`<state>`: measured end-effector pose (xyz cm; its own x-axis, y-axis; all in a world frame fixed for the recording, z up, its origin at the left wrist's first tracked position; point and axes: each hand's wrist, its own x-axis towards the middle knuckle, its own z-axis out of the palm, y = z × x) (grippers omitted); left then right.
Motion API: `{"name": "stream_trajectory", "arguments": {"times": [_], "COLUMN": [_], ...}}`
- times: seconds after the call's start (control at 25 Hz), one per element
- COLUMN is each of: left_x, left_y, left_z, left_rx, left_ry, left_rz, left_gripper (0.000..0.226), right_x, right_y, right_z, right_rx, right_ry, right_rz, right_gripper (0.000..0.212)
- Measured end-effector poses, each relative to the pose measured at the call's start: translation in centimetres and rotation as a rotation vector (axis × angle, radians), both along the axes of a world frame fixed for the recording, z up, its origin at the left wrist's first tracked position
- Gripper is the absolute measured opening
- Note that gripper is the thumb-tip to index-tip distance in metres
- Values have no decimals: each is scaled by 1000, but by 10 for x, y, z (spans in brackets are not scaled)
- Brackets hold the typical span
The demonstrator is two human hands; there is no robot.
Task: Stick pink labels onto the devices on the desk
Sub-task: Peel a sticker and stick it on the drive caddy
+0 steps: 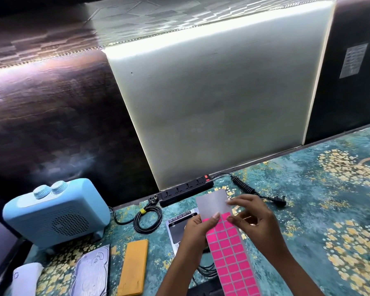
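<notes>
Several devices sit toward the desk's [308, 210] left edge: the blue heater [56, 212] is biggest, with the hard drive [92, 272] and orange case [134, 268] by the near-left corner. Above the near edge, the left hand [195, 229] grips the label sheet [229, 248]. The right hand [254, 218] pinches its top right edge beside the topmost pink label [226, 216]. Lifting one corner slowly, with the sheet held taut, should free it cleanly.

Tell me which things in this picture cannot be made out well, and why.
Head view only:
1. Silver device: mostly covered by the left hand and the label sheet.
2. Right hand: fingertips blurred, so it is unclear whether it pinches the label sheet.
3. Notice on the dark wall: print too small to read.
4. White thing, bottom left: cut off by the frame's edge.
</notes>
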<state>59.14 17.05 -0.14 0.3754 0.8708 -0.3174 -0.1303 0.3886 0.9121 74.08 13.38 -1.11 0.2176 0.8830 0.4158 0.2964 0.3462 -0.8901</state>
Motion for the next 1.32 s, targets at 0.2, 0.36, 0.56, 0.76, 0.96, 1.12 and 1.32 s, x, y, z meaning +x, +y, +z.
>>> {"name": "stream_trajectory", "arguments": {"times": [0.2, 0.36, 0.56, 0.76, 0.96, 1.12, 1.32], "left_x": [4, 8, 17, 30, 34, 4, -46], "left_y": [0, -1, 0, 5, 9, 23, 47], "left_z": [3, 2, -6, -20, -41, -84, -115], "left_rx": [-104, -185, -211, -323, -327, 246, 573], "left_ry": [-134, -154, -118, -73, 114, 758, 1439], "left_rz": [16, 57, 123, 155, 97, 76, -301], "left_gripper": [12, 14, 13, 17, 15, 24, 43], "right_x": [3, 1, 0, 5, 21, 33, 34], "right_y": [-1, 1, 2, 1, 4, 11, 26], "right_z": [-4, -8, -10, -12, -41, -63, -90], "right_rx": [41, 109, 77, -256, -504, -617, -690], "right_ry": [-93, -165, -135, 289, 168, 92, -106], "right_rz": [6, -95, -126, 56, -74, -174, -206], "right_gripper": [34, 24, 9, 36, 56, 55, 55]}}
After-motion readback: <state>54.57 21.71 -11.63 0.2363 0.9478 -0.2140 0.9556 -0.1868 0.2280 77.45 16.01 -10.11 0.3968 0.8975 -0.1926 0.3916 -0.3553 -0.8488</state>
